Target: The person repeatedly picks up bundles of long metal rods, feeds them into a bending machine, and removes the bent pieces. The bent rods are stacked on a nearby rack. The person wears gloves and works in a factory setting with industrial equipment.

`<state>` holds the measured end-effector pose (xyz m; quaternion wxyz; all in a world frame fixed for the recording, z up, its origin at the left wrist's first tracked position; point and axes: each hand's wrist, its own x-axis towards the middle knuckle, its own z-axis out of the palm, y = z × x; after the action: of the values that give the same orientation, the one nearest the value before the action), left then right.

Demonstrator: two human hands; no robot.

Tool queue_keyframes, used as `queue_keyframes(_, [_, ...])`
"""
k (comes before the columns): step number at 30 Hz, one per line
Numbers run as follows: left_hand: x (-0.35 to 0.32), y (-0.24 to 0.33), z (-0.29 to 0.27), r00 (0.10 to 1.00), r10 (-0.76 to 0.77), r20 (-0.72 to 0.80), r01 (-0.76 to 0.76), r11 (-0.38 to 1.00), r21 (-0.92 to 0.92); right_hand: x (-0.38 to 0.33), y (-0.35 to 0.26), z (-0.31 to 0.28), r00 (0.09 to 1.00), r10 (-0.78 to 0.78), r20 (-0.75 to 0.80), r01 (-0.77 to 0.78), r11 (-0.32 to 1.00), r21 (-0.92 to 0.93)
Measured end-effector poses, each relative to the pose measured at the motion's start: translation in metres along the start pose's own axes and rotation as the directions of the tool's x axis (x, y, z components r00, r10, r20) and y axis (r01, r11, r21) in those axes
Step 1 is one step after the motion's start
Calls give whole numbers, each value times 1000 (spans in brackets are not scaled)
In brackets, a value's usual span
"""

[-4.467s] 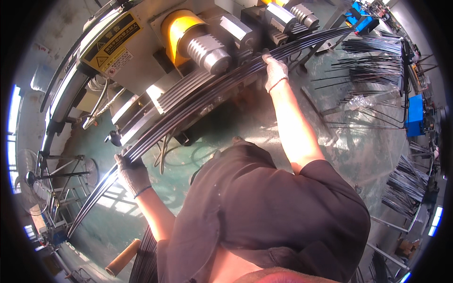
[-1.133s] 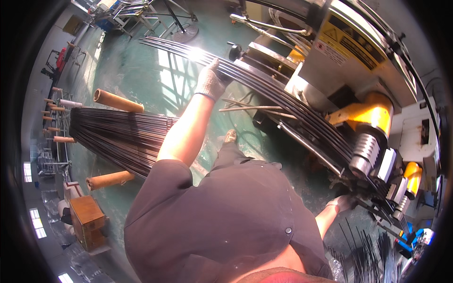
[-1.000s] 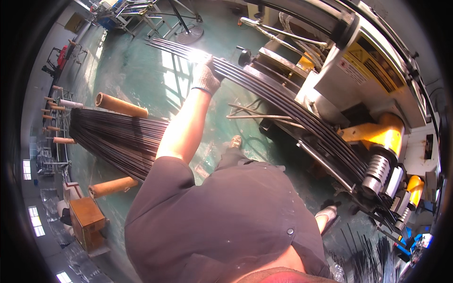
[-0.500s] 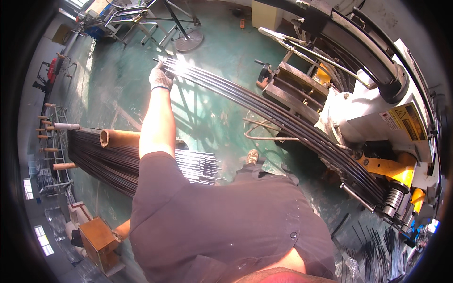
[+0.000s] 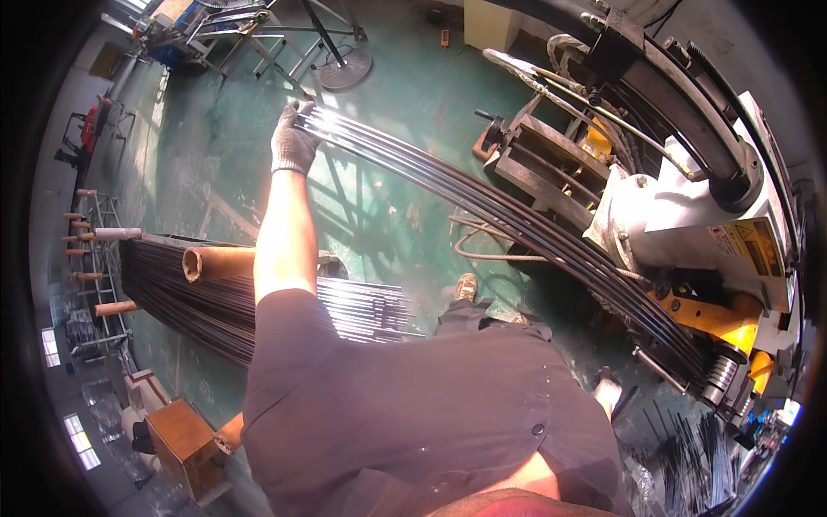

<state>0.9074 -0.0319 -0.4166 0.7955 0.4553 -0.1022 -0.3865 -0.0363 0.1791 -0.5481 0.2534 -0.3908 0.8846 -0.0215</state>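
My left hand (image 5: 294, 139), in a knitted work glove with dark fingertips, is closed at the far end of a bundle of long, thin metal rods (image 5: 448, 179). Its palm and fingers lie against the rod ends. From there the bundle slants down to the right, toward a coiled spring (image 5: 722, 372) on a machine. My right hand (image 5: 607, 393), also gloved, shows only in part past the right side of my shirt, below the rods. Its fingers are too small and shaded to read.
Behind the rods at right stands a large white and grey machine (image 5: 689, 207) with a yellow arm. A rack of dark rods (image 5: 189, 297) and a cardboard tube (image 5: 220, 263) lie at left. A round stand base (image 5: 346, 71) rests on the green floor. Loose thin rods (image 5: 702, 465) gather at lower right.
My left hand has shifted so the rod ends now sit at its palm, where before they stuck out past it. My right hand has come into view at the right.
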Motion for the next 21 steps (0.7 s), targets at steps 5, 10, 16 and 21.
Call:
queue_keyframes(5, [-38,-8,20,967,-148,207,186,966,-177,-14,-29,12,990,73,120,-95,978,185])
queue_keyframes(10, [-50,-6,33,991,-115,64,114,993,20,-11,-39,8,978,-8,207,-13,995,99])
queue_keyframes(16, [-48,-5,22,987,-116,115,106,990,93,3,-28,17,966,68,249,-144,943,301])
queue_keyframes(21, [-54,6,23,978,-171,119,131,949,286,2,-14,29,972,35,234,-118,928,353])
